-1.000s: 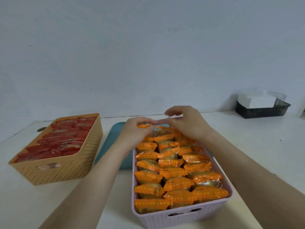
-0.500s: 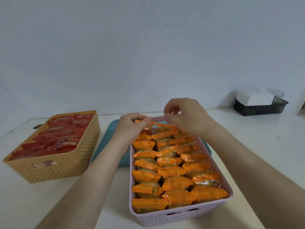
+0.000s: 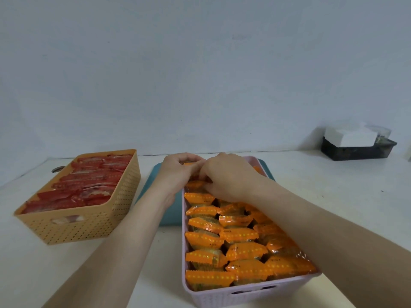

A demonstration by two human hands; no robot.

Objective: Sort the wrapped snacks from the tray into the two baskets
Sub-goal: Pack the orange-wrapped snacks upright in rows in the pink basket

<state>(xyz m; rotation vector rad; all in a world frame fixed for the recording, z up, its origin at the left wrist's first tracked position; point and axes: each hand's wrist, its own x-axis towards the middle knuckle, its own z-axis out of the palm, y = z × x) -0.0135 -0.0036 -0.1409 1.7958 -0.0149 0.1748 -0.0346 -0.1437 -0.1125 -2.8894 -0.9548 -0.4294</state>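
A pink basket [image 3: 251,293] in front of me is packed with rows of orange wrapped snacks [image 3: 240,235]. At its far end my left hand [image 3: 178,170] and my right hand [image 3: 229,176] meet, fingers pinched together on an orange snack [image 3: 189,164] of which only a sliver shows. A tan basket [image 3: 89,223] on the left holds red wrapped snacks [image 3: 89,185]. The teal tray [image 3: 164,214] lies under and behind the pink basket; no snacks show on its visible part.
A black box with a white tissue pack [image 3: 355,143] stands at the back right by the wall. A small metal ring [image 3: 58,168] lies behind the tan basket. The white table [image 3: 344,196] stretches to the right.
Both hands rose slightly from the far rows, then dropped back down and closer together onto the far end of the pink basket. The view shifted a little.
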